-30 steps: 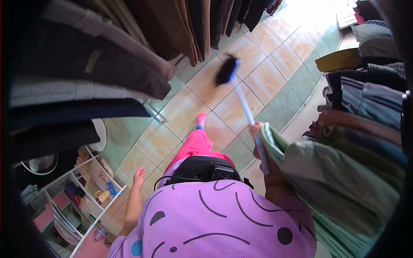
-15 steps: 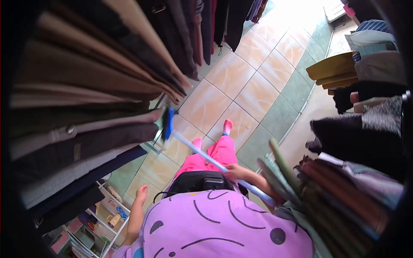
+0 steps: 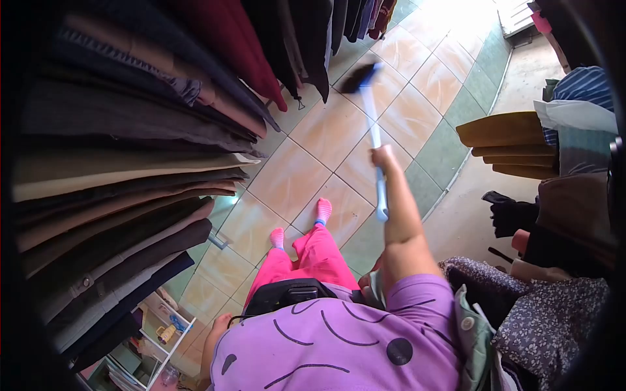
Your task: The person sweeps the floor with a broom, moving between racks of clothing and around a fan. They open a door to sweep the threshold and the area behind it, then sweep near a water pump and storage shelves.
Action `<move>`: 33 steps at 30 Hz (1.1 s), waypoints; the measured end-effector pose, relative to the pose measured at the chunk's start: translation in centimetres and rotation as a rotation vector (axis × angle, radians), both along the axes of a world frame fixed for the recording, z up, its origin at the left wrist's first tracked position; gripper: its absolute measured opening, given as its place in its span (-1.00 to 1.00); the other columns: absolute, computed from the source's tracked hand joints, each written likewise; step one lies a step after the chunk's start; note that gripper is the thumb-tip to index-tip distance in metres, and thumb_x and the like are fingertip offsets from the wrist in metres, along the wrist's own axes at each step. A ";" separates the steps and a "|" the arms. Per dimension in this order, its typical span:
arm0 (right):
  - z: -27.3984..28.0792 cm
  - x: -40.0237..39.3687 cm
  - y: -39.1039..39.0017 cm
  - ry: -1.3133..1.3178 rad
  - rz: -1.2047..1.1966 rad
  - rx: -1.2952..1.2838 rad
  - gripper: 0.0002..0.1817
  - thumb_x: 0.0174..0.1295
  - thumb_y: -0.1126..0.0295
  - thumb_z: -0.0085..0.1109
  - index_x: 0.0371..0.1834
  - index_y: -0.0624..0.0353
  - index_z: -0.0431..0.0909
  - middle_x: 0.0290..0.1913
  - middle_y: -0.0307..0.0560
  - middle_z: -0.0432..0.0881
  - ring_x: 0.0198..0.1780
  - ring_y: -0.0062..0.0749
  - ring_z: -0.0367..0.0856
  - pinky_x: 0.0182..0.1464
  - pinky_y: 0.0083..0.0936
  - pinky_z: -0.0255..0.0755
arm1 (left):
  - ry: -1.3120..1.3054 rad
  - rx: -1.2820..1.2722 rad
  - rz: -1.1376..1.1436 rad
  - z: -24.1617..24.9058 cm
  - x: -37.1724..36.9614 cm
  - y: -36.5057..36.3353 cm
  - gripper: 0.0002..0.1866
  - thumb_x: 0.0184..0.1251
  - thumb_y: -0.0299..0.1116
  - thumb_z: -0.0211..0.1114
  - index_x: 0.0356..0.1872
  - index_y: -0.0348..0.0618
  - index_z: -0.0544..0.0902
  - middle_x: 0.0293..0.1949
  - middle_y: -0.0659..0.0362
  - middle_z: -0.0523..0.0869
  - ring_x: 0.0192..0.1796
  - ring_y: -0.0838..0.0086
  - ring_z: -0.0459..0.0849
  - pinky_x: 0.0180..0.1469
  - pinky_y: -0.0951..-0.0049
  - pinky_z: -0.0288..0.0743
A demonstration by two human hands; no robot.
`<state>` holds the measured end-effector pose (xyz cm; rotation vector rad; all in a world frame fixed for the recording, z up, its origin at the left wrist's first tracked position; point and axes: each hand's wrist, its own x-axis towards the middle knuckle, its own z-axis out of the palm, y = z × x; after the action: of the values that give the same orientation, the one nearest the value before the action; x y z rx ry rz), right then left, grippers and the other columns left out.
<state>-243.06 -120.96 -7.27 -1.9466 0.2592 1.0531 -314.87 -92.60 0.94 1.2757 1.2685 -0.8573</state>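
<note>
One broom point(image 3: 370, 111), gripped in the right hand point(image 3: 383, 156). Left hand point(image 3: 220, 322) state cannot be told. Two clothes racks flank a tiled floor point(image 3: 306, 163).

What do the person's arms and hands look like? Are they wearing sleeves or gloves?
No gloves: both hands are bare. The right hand sits at the end of a bare forearm, and a short purple sleeve covers the upper arm. The shirt is purple with dark curved lines and dots. The left hand is bare too, its arm mostly hidden.
</note>
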 end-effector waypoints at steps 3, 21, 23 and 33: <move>3.6 2.0 -4.0 -0.191 -0.144 -0.257 -0.85 -0.05 0.40 -0.07 -0.46 0.25 0.33 -0.65 -0.11 0.42 -0.71 -0.42 0.39 -0.69 -0.52 0.31 | -0.088 0.301 0.453 4.7 8.2 -2.6 -0.86 0.07 -0.43 -0.02 -0.35 -0.20 0.45 -0.52 0.23 0.50 -0.48 0.66 0.41 -0.47 0.71 0.26; 6.2 -16.6 -4.0 0.349 0.412 0.087 -0.75 -0.11 0.37 0.08 -0.34 0.23 0.43 -0.68 -0.19 0.42 -0.72 -0.58 0.37 -0.71 -0.62 0.28 | -0.028 0.279 0.094 6.6 22.5 2.5 -0.67 0.13 -0.35 -0.10 -0.04 -0.10 0.30 -0.08 0.21 0.41 -0.13 0.53 0.39 -0.16 0.51 0.23; 6.6 -10.9 -7.3 0.261 0.310 -0.100 -0.83 -0.10 0.36 0.07 -0.48 0.23 0.43 -0.72 -0.20 0.40 -0.73 -0.56 0.36 -0.71 -0.61 0.28 | -0.004 0.285 0.052 6.0 20.3 2.3 -0.68 0.11 -0.37 -0.08 -0.06 -0.11 0.33 -0.10 0.20 0.43 -0.15 0.52 0.41 -0.16 0.53 0.24; 15.5 -5.4 -12.4 -0.208 0.022 -0.387 -0.79 -0.09 0.53 -0.09 -0.34 0.31 0.19 -0.69 -0.04 0.33 -0.77 -0.43 0.36 -0.79 -0.50 0.28 | -0.169 0.224 -0.228 3.9 20.7 0.7 -0.74 0.06 -0.38 0.01 -0.21 -0.26 0.44 -0.33 0.08 0.54 -0.23 0.49 0.49 -0.17 0.55 0.33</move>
<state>-248.43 -133.40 8.24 -2.3918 0.3453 0.8493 -294.18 -91.85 4.87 1.6601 1.1214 -0.7615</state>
